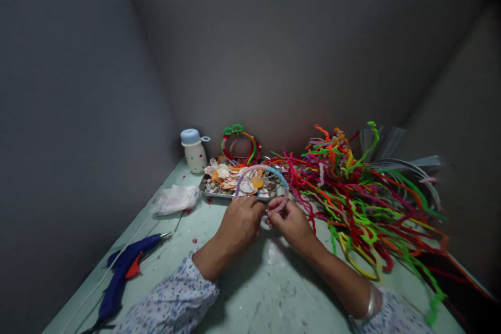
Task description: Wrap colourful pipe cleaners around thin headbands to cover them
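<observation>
A headband (261,167) wrapped in pink, blue and purple fuzzy material arches up between my two hands, in front of a metal tray (227,196). My left hand (243,219) is closed around its left end, with the back of the hand towards the camera. My right hand (288,222) pinches the right end, where the band looks pink. The fingertips of both hands nearly meet below the arch; what lies between them is too small to make out. Shell-like pieces and flower shapes (225,171) fill the tray behind the band.
A blue glue gun (121,276) with a white cord lies at the left, near a plastic packet (178,200). Behind stands a white bottle (194,156) with a blue lid. Finished-looking headbands (253,152) rest behind the tray. Tangled colourful pipe cleaners (352,198) cover the right side.
</observation>
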### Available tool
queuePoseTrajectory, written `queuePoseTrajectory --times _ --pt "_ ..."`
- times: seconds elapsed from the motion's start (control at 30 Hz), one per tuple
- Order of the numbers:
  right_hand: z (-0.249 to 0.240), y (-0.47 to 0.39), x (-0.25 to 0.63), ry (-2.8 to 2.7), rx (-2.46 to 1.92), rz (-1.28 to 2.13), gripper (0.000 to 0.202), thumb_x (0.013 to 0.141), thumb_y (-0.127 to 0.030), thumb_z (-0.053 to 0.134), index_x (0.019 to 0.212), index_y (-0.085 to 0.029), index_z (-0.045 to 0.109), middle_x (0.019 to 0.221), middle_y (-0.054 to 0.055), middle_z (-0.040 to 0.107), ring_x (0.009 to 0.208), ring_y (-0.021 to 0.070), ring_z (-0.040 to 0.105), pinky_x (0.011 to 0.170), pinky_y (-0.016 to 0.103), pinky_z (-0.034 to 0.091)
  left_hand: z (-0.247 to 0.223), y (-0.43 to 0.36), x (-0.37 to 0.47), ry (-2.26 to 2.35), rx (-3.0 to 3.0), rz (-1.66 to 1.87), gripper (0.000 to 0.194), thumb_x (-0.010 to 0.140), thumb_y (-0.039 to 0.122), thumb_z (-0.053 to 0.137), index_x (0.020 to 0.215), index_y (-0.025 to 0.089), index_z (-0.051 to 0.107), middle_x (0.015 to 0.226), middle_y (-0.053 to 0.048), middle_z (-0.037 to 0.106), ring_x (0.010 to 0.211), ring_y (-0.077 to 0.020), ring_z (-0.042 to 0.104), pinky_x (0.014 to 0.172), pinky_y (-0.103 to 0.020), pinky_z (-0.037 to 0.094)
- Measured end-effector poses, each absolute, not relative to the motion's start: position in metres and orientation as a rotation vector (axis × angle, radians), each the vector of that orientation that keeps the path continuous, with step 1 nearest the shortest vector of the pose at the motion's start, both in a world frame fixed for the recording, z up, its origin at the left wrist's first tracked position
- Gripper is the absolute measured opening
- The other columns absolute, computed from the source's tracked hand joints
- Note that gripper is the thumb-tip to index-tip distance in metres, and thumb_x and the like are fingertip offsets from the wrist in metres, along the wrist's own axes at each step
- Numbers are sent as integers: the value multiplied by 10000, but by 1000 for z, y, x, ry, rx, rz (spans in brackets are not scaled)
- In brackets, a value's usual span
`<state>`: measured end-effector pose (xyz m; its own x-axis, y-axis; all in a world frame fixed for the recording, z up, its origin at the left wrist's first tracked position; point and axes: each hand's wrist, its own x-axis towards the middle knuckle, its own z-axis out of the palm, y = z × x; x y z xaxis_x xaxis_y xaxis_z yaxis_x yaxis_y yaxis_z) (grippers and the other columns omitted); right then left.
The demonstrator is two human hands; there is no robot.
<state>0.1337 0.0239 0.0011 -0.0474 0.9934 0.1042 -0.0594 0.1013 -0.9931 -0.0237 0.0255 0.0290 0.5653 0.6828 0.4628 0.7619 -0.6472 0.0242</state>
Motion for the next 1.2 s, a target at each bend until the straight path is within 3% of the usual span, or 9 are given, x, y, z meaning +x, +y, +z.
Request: queuePoseTrajectory --times 0.33,0.47,0.57,0.73,0.83,0.93,1.07,1.2 --pt "-1 25 133 -1268 -1059 1310 128 703 -227 621 757 -209 506 550 -38 602 499 141 569 512 249 411 33 30 -27 -1339 -2756 -634 138 842 162 521 816 194 653 787 -35 663 744 -181 619 661 -303 465" --pt "-3 30 137 -1138 -1065 1365 139 700 -242 621 760 -202 502 543 -18 639 473 136 558 509 247 412 47 27 -30 -1264 -2710 -771 196 838 175 560 1019 214 625 934 -53 675 871 -203 615 746 -341 482" --pt "-1 33 142 -1026 -1035 1341 165 690 -257 638 777 -188 517 562 -9 648 493 138 571 535 259 433 60 11 -25 -1213 -2552 -1093 271 834 219 588 1103 185 583 1038 -96 642 971 -228 568 833 -383 453" --pt "10 31 147 -879 -896 1294 183 709 -265 669 789 -193 521 584 -12 647 528 125 568 549 238 436 45 -19 1 -998 -2720 -1531 75 845 173 541 881 170 606 726 -31 625 686 -149 538 671 -295 417" --pt "14 28 145 -840 -808 1294 184 708 -266 682 776 -191 528 573 -10 643 503 106 532 514 211 409 22 -14 9 -1553 -2750 -1859 137 872 235 508 806 165 606 725 -30 597 661 -129 518 628 -259 402" --pt "10 26 140 -835 -777 1331 181 708 -264 691 766 -189 537 564 -10 635 497 102 521 495 202 393 9 4 5 -2134 -2464 -2403 196 828 332 588 923 165 626 738 -24 607 664 -132 525 617 -246 407" --pt "-4 25 134 -893 -808 1361 169 740 -273 684 781 -183 546 596 -2 644 521 106 536 525 215 412 7 18 -1 -2191 -2482 -2719 236 756 330 681 903 145 684 856 -69 667 750 -150 570 693 -254 426" --pt "-15 26 132 -978 -814 1372 168 768 -287 677 797 -180 551 631 2 656 555 116 561 569 237 437 5 19 0 -2160 -2469 -2876 206 747 310 699 861 139 692 810 -62 677 747 -149 591 747 -271 439"
